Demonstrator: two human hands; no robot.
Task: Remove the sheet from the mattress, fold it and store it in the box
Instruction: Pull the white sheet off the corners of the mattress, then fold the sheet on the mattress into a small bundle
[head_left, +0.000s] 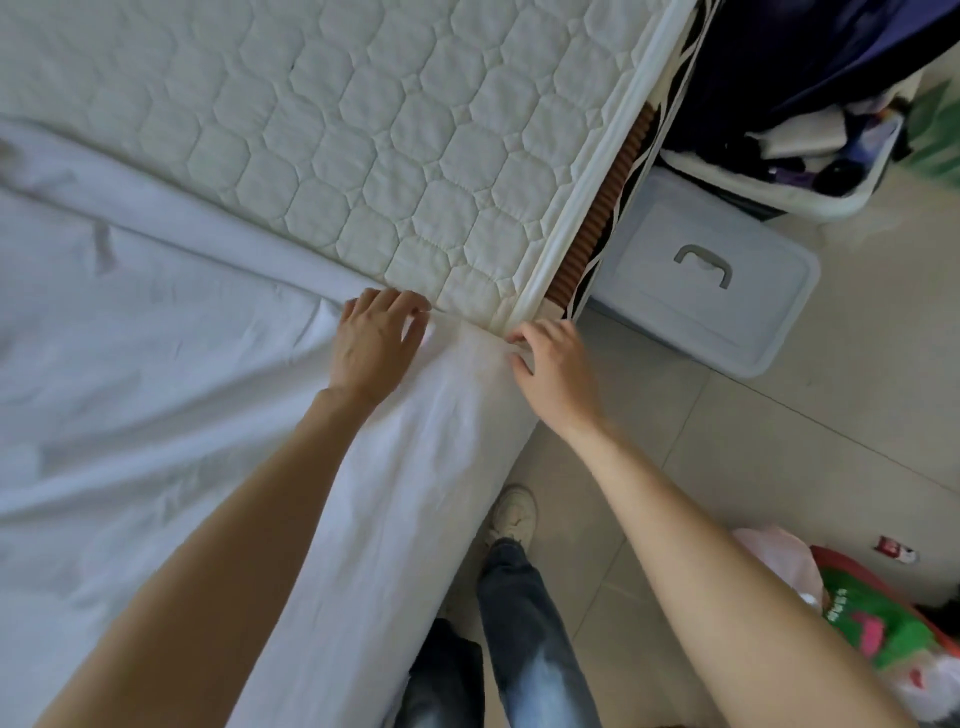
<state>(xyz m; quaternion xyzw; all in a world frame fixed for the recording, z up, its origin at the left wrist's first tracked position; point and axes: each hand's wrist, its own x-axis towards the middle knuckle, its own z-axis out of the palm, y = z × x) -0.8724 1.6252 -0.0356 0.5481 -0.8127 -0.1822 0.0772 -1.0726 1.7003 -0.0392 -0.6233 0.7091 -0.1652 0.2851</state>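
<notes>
Right at the centre of the frame, both hands meet at the edge of the sheet (156, 338). It covers the left and lower-left of the picture, pale and creased, and its pulled-back edge runs diagonally from the far left down to the hands. Above that line, the quilted mattress (322, 130) lies bare across the upper left and upper middle.

Left hand (376, 345) sits on top of the bed, fingers curled and bunching the sheet's edge just where it meets the quilting. Right hand (553, 364) is just beside it at the mattress's side, fingers hooked into the fabric at the corner piping, gripping a fold that drapes down the bedside toward the lower centre.

Off to the right of the hands, on the tiled floor (779, 441), the pale blue box (717, 280) sits with its lid on, grey handle up, tucked against the bed. Down at the bottom, a white shoe (514, 514) and a jeans leg.
</notes>
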